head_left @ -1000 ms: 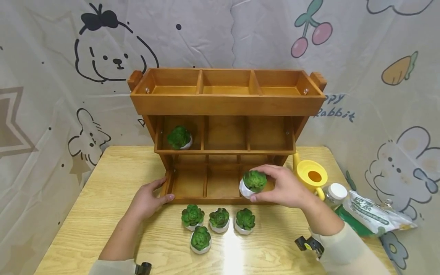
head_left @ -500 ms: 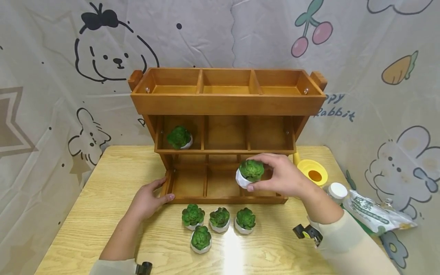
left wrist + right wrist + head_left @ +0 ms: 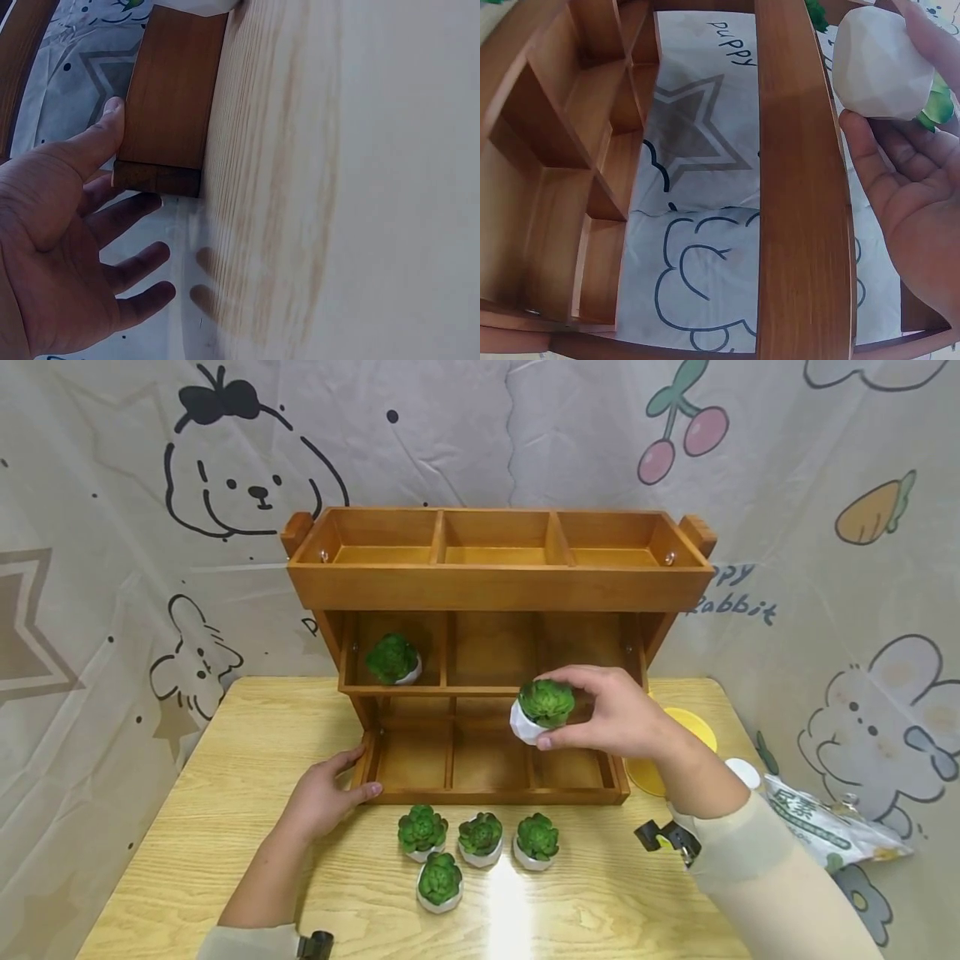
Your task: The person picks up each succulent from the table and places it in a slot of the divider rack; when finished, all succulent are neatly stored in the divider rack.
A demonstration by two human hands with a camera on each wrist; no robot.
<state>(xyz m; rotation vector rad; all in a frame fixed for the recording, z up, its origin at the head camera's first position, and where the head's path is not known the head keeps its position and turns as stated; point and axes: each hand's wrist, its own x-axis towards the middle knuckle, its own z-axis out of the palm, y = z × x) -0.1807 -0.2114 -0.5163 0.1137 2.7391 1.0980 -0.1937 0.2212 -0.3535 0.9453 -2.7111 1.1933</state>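
Note:
In the head view my right hand [image 3: 618, 714] holds a potted succulent [image 3: 546, 703] between thumb and fingers, raised in front of the shelf's middle tier and tilted. Its white faceted pot [image 3: 881, 64] shows close up in the right wrist view, the green leaves mostly hidden behind it. My left hand [image 3: 322, 797] touches the front left corner of the wooden shelf's bottom tier [image 3: 420, 797]; in the left wrist view its thumb lies at the board's edge and the other fingers are spread. Another succulent [image 3: 393, 658] stands in the left compartment of the middle tier.
Several potted succulents [image 3: 480, 839] stand on the table [image 3: 600, 893] before the shelf. The top tier [image 3: 498, 589] has three compartments. At the right are a yellow watering can [image 3: 693, 727], partly behind the right arm, a white lid [image 3: 742, 772] and a printed bag [image 3: 832, 822].
My right hand has lifted the succulent from the bottom tier's front up toward the middle tier, a little leftward. The left hand has stayed at the shelf's corner.

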